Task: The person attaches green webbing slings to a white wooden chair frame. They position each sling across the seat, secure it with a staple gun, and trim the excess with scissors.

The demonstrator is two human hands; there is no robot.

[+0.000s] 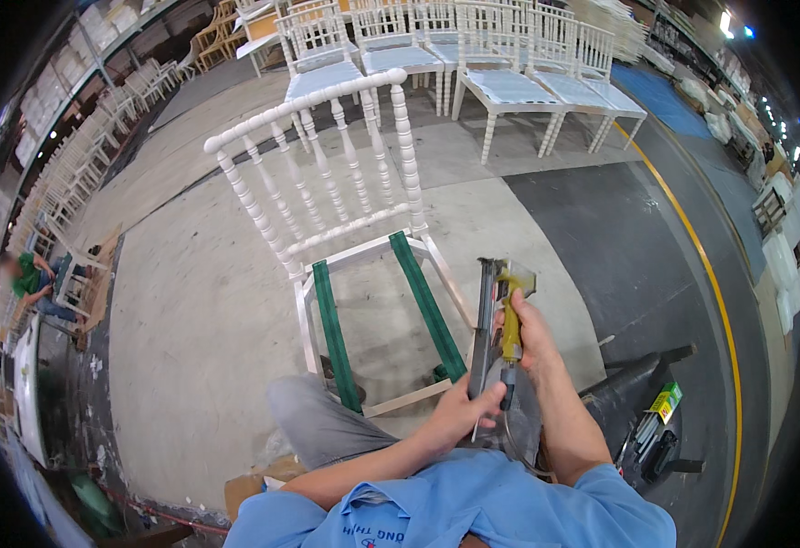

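Observation:
A white wooden chair frame (327, 173) stands in front of me on the concrete floor, its open seat crossed by two green webbing straps (427, 306). I hold a staple gun (496, 301) with a yellow grip upright above the seat's right front corner. My right hand (529, 333) is wrapped around the yellow grip. My left hand (459, 411) grasps the lower end of the tool's long metal magazine. My knee in grey trousers (313, 416) is beside the chair's front rail.
Several finished white chairs (509, 87) stand in rows at the back. A black stand with small boxes and tools (656, 411) is at my right. A yellow floor line (710, 274) curves along the right. Another person (30, 279) works at far left among stacked frames.

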